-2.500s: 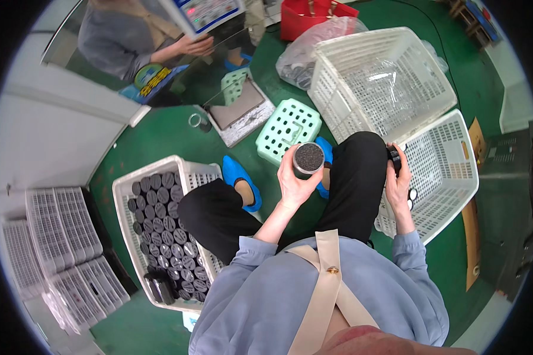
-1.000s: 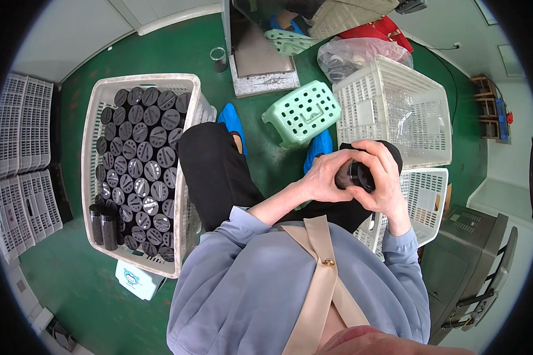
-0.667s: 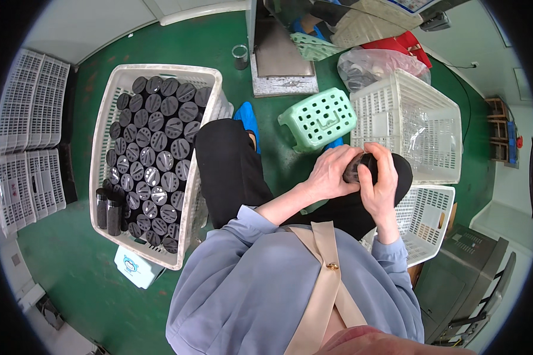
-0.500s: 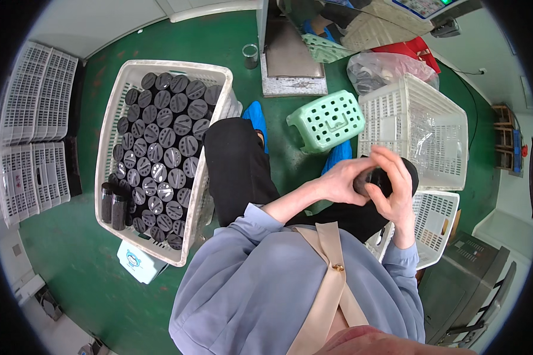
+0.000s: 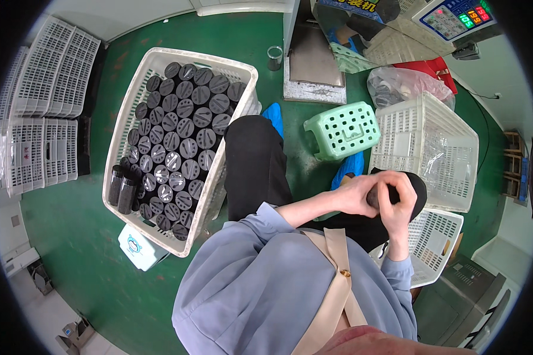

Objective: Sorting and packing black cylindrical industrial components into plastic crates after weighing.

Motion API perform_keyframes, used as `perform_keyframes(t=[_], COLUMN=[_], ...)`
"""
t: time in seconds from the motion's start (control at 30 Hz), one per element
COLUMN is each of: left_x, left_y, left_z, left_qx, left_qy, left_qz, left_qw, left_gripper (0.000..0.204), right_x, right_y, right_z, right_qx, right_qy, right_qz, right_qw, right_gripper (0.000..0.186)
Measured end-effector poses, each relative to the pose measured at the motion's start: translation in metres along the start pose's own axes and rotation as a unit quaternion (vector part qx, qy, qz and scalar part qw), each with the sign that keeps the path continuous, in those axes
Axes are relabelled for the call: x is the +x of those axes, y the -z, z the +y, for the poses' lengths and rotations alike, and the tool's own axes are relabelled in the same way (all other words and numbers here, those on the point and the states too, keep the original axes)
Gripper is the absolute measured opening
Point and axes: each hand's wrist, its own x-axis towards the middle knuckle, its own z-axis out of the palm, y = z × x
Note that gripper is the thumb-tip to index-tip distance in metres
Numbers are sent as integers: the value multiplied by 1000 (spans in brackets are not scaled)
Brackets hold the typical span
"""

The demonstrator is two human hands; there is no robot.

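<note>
Over my right knee, both hands are closed around a dark round-topped container [image 5: 373, 197], mostly hidden by the fingers. My left hand [image 5: 354, 196] wraps it from the left side. My right hand [image 5: 399, 195] holds it from the right, thumb and fingers curled near its top. To my left stands a white plastic crate [image 5: 117, 112], packed with upright shaker jars [image 5: 172, 141] with black slotted lids. Two clear jars of dark grains [image 5: 126, 195] lean at the crate's near-left corner.
A green plastic stool [image 5: 344, 131] stands ahead, beside my blue shoe covers. White crates [image 5: 450, 160] with clear plastic inside are at right. Ahead are a machine with a metal plate [image 5: 317, 59] and a clear cup [image 5: 275, 57]. A pale blue stool [image 5: 137, 248] sits behind the jar crate.
The whole view has shifted, so the surroundings sit further right. My hands have drawn closer together, and my right fingers curl more tightly over the container.
</note>
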Motion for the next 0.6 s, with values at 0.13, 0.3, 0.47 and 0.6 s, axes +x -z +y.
perform_keyframes(t=[0.13,0.3,0.47,0.6], left_x=[5,-4,5,-1], left_y=[0,13,-11,8], left_z=[-12,8,-9,-9], left_qx=[219,-19,189,83], left_qy=[-137,-24,-115,-65], left_qz=[266,25,280,159], left_qw=[929,999,934,982], left_gripper=[64,68,64,65], right_x=[0,10,-2,5], right_y=[-22,14,-25,-11], right_z=[12,-9,15,9], right_qx=[7,70,35,58], right_qy=[-65,17,-72,-62], right_qz=[85,-40,108,-2], right_qw=[994,997,991,996], right_gripper=[20,29,19,31])
